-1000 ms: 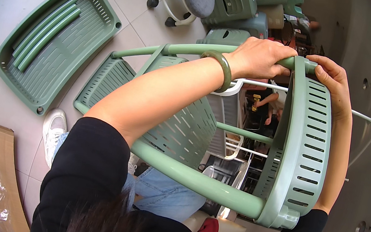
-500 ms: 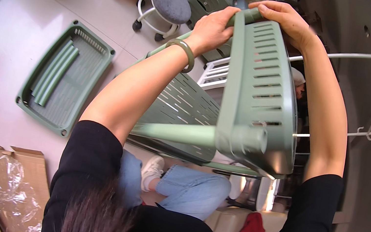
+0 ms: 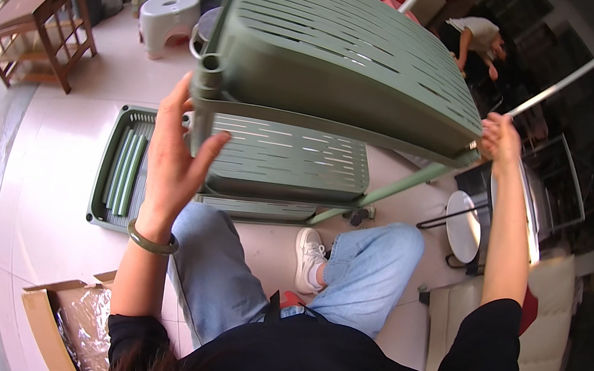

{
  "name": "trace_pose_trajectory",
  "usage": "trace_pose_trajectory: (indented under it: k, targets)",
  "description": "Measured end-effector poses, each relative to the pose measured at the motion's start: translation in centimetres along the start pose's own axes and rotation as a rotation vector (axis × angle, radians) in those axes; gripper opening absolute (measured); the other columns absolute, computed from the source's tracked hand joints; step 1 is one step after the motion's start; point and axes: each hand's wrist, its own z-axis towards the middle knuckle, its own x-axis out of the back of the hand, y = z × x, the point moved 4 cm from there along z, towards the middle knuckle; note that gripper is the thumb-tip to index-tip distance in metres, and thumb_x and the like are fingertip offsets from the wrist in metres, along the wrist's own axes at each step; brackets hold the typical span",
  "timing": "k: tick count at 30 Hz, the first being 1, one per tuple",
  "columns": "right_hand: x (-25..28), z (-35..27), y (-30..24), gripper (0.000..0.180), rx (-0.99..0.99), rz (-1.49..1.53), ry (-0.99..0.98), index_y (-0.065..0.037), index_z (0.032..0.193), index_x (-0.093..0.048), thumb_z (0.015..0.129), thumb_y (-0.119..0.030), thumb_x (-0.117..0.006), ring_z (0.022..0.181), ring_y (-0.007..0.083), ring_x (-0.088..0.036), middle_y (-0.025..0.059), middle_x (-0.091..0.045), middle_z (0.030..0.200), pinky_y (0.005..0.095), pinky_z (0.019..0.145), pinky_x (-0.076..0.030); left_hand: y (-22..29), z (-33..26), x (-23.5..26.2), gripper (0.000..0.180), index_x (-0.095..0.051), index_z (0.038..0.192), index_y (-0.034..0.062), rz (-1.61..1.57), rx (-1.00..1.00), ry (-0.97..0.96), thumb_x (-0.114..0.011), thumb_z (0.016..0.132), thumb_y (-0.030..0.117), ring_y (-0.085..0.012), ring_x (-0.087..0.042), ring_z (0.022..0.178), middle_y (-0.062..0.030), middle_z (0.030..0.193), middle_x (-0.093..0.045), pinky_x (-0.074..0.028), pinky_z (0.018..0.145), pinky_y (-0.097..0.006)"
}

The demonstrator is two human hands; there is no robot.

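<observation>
The upper green slotted basket (image 3: 349, 68) is tilted in front of me, its slotted base facing up. My left hand (image 3: 177, 152), with a bangle at the wrist, is at its near left corner. The fingers go round the corner and the thumb stands apart. At the right end, my right hand (image 3: 502, 141) has its fingers curled on the basket's corner. A green tube (image 3: 383, 191) slants down from that corner toward a lower green basket (image 3: 286, 156), also slotted side up. A hollow socket sticks up at the upper basket's left corner.
A green tray (image 3: 103, 175) with several green tubes (image 3: 125, 175) lies on the floor at left. Nearby are an opened cardboard box (image 3: 50, 325), a white stool (image 3: 167, 20) and a wooden stand (image 3: 35, 28). Another person (image 3: 475, 38) bends over at the far right.
My hands have moved from the basket's far upper end to its left and right corners. The upper basket has turned crosswise, with its slotted base now upward. My view has shifted too.
</observation>
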Motion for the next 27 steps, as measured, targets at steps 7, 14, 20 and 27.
trace_pose_trajectory:
  k: [7,14,20,27]
  targets:
    - [-7.9,-8.9,12.3,0.045,-0.091,0.505,-0.475,-0.016,0.122,-0.056,0.096,-0.051,-0.044,0.101,0.0149,-0.059,0.0062,-0.064,0.119,0.0341,0.077,-0.047,-5.6,-0.8,-2.1,0.032,-0.052,0.124,0.0041,-0.037,0.114,0.035,-0.062,0.095,0.011,-0.0129,-0.061,0.095,-0.0061,0.107,-0.066,-0.049,0.078,-0.027]
    - [-7.2,-7.5,13.5,0.043,-0.047,0.558,-0.525,-0.009,0.120,-0.059,0.097,-0.045,-0.051,0.095,0.0137,-0.061,0.0048,-0.067,0.108,0.0279,0.073,-0.046,1.5,4.9,7.3,0.055,-0.049,0.136,0.0061,0.388,0.191,0.225,-0.051,0.084,-0.012,-0.0212,-0.058,0.109,-0.0128,0.130,-0.055,-0.050,0.090,-0.034]
    - [-10.1,0.0,15.7,0.047,0.178,0.730,-0.338,-0.006,0.132,-0.050,0.092,-0.027,-0.064,0.094,0.0123,-0.059,0.0063,-0.066,0.104,0.0269,0.079,-0.044,20.7,18.2,-10.1,0.034,-0.054,0.131,0.0041,0.642,-0.471,-0.330,-0.053,0.098,0.008,-0.0184,-0.061,0.109,-0.0096,0.118,-0.064,-0.047,0.096,-0.034]
    - [-15.6,7.9,12.3,0.076,0.398,0.611,-0.068,-0.011,0.142,-0.041,0.077,-0.023,-0.078,0.124,0.0307,-0.052,0.0186,-0.057,0.128,0.0417,0.100,-0.042,17.4,28.3,-39.5,0.038,-0.052,0.134,0.0050,0.714,-0.203,-1.151,-0.052,0.101,0.025,-0.0174,-0.055,0.120,-0.0086,0.130,-0.058,-0.042,0.103,-0.031]
